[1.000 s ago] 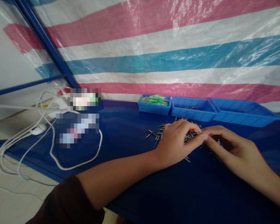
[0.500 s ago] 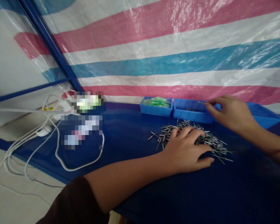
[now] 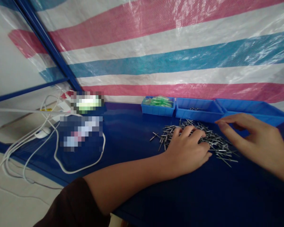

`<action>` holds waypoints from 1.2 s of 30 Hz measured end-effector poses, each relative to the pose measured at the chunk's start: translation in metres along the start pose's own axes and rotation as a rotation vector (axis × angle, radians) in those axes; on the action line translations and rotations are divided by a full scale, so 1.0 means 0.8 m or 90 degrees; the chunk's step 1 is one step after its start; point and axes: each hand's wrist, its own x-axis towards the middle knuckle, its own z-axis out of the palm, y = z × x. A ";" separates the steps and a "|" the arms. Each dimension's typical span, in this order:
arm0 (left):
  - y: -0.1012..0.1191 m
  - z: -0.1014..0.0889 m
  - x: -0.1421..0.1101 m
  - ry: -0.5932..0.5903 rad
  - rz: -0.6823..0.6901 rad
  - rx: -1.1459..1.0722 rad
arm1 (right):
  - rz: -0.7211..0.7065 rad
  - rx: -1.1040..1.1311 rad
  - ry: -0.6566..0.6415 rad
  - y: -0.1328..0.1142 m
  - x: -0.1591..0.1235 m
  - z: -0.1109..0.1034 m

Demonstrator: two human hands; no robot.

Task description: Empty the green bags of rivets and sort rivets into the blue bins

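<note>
A loose pile of thin silver blind rivets [image 3: 217, 143] lies on the blue tabletop [image 3: 130, 135]. My left hand [image 3: 186, 151] rests over its near side, fingers curled in and thumb drawn against the index finger; whatever is between them is hidden. To the right of the pile, my right hand [image 3: 253, 135] hovers with thumb and index fingertips together, and no rivet shows in them. Just behind the pile stands a blue bin [image 3: 196, 116] with a few rivets on its floor. Another blue bin [image 3: 248, 107] is partly behind my right hand.
A smaller blue bin [image 3: 157, 110] holds green-and-clear packets [image 3: 159, 101]. White cables [image 3: 73, 171] and a white plug-like piece [image 3: 42, 132] lie at the left, near blurred items [image 3: 82, 132]. A striped plastic sheet [image 3: 142, 66] hangs behind, beside a blue metal post [image 3: 44, 41].
My right hand has moved from over the middle bin toward me and right; the rivet in its fingertips no longer shows. My left thumb and index finger have closed together over the pile.
</note>
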 end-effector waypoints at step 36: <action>-0.016 -0.020 0.009 -0.119 0.040 0.021 | -0.003 0.044 -0.226 0.012 -0.004 -0.024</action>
